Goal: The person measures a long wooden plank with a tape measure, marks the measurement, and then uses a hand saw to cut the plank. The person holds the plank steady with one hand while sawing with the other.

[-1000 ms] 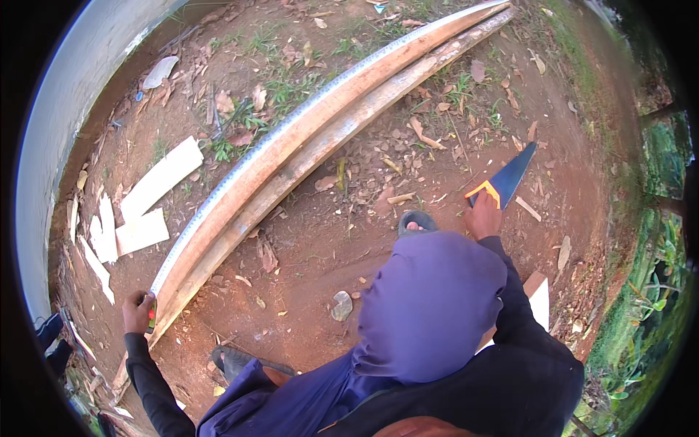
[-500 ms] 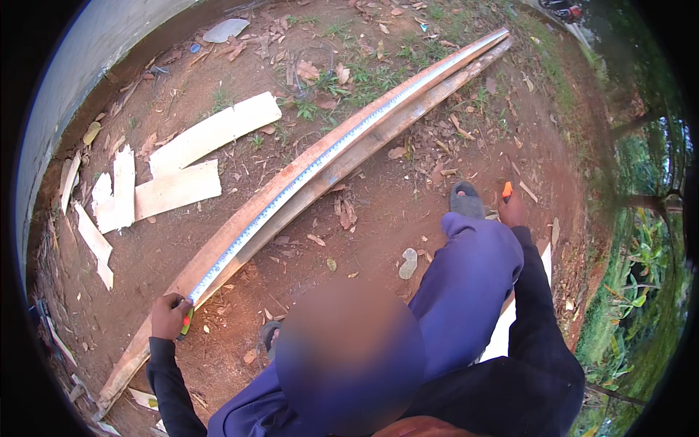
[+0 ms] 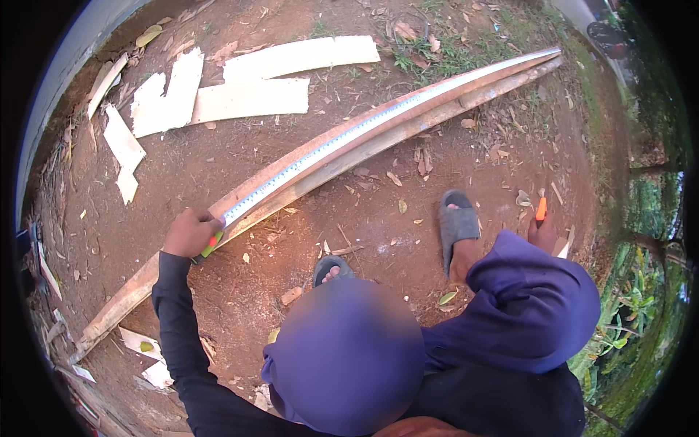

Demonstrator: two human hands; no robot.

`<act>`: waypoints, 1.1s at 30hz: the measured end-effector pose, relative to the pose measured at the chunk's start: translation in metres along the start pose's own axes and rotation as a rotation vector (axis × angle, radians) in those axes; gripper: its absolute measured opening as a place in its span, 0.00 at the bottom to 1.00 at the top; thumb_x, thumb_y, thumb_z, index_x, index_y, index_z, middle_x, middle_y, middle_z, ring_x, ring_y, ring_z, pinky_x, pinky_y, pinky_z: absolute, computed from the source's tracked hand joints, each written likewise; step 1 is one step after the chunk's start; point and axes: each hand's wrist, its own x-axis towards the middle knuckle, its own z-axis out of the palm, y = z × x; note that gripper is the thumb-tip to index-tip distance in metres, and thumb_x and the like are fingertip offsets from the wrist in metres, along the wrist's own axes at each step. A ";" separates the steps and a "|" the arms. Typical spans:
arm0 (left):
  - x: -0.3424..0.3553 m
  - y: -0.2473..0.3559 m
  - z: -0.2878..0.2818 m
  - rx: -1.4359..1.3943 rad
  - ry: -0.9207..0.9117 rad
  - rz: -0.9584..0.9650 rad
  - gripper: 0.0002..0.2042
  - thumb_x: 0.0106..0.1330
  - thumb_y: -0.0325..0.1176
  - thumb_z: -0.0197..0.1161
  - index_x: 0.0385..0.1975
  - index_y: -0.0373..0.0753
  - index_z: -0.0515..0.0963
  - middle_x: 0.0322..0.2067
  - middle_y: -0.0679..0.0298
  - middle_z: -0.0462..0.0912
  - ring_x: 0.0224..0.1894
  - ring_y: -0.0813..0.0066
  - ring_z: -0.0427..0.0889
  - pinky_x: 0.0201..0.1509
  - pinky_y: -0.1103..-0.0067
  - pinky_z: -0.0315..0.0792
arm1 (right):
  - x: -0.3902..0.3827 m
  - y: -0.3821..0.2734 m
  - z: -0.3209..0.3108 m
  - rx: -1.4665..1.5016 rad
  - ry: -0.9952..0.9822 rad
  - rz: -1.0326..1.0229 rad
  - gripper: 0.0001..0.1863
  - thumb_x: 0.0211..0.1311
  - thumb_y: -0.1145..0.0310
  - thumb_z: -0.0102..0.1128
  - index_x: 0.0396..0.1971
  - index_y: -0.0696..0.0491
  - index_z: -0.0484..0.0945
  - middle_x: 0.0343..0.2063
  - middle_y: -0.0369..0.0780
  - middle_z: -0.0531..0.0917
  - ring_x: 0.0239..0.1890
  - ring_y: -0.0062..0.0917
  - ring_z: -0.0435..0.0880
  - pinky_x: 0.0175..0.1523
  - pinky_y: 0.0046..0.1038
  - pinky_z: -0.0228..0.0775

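Note:
My left hand (image 3: 191, 231) is closed around a green and red tape measure (image 3: 210, 247) at the edge of a long reddish timber (image 3: 120, 302). From there the white tape blade (image 3: 320, 154), with blue markings, runs along the timber to its far right end. A greyer plank (image 3: 393, 151) lies alongside on the near side. Out to the right, beyond my bent knee, my right hand (image 3: 543, 234) grips a slim orange and black tool (image 3: 541, 210) that points upward. Its exact kind cannot be made out.
Pale, broken flat sheets (image 3: 302, 57) lie beyond the timber at the upper left, near a wall (image 3: 54, 109). My sandalled feet (image 3: 459, 226) are on reddish soil with scattered leaves. Green plants (image 3: 633, 298) border the right side.
The view has shifted, and both sandals show more fully. My left hand sits farther up the timber with the tape measure. The orange tool in my right hand now shows more of its length.

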 end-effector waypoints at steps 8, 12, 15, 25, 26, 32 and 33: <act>0.002 0.006 -0.012 0.165 -0.072 -0.127 0.22 0.60 0.51 0.66 0.37 0.34 0.88 0.38 0.47 0.88 0.42 0.47 0.87 0.49 0.64 0.78 | -0.081 -0.064 0.051 0.134 -0.144 -0.221 0.25 0.62 0.57 0.66 0.51 0.57 0.71 0.39 0.55 0.84 0.44 0.53 0.84 0.45 0.51 0.75; 0.004 0.008 -0.014 0.197 -0.109 -0.298 0.24 0.60 0.53 0.66 0.39 0.34 0.88 0.42 0.47 0.88 0.47 0.47 0.87 0.53 0.63 0.78 | -0.099 -0.096 0.062 0.020 -0.407 -0.483 0.24 0.59 0.57 0.68 0.48 0.58 0.75 0.39 0.53 0.84 0.42 0.51 0.85 0.44 0.49 0.77; -0.007 0.013 -0.007 0.245 0.019 -0.333 0.25 0.60 0.54 0.66 0.40 0.34 0.87 0.42 0.46 0.88 0.47 0.47 0.86 0.54 0.62 0.77 | -0.075 -0.147 0.042 0.034 -0.400 -0.683 0.20 0.60 0.59 0.67 0.44 0.60 0.79 0.41 0.51 0.83 0.42 0.48 0.84 0.46 0.45 0.77; -0.028 0.001 0.004 0.209 0.137 -0.408 0.23 0.60 0.56 0.67 0.36 0.38 0.88 0.34 0.50 0.89 0.41 0.51 0.88 0.48 0.62 0.78 | -0.032 -0.365 0.033 0.498 -0.012 -1.501 0.22 0.61 0.67 0.64 0.55 0.57 0.77 0.52 0.45 0.80 0.58 0.39 0.77 0.62 0.39 0.69; -0.028 0.001 0.003 0.215 0.151 -0.404 0.23 0.60 0.56 0.67 0.36 0.38 0.88 0.33 0.50 0.88 0.40 0.51 0.88 0.48 0.62 0.78 | -0.037 -0.371 0.038 0.474 -0.029 -1.541 0.22 0.61 0.67 0.64 0.55 0.57 0.76 0.53 0.45 0.80 0.60 0.38 0.76 0.64 0.39 0.67; -0.033 -0.020 -0.014 0.207 0.105 -0.429 0.23 0.60 0.56 0.68 0.40 0.41 0.88 0.40 0.51 0.88 0.46 0.52 0.87 0.52 0.62 0.78 | -0.041 -0.369 0.061 0.460 -0.041 -1.565 0.28 0.60 0.66 0.65 0.61 0.54 0.74 0.57 0.42 0.78 0.63 0.36 0.74 0.69 0.41 0.62; -0.035 -0.027 -0.016 0.212 0.106 -0.426 0.23 0.60 0.56 0.68 0.40 0.41 0.88 0.40 0.51 0.88 0.45 0.52 0.87 0.51 0.63 0.78 | -0.037 -0.366 0.067 0.491 -0.048 -1.542 0.28 0.60 0.66 0.65 0.61 0.54 0.74 0.57 0.42 0.78 0.62 0.36 0.74 0.69 0.41 0.63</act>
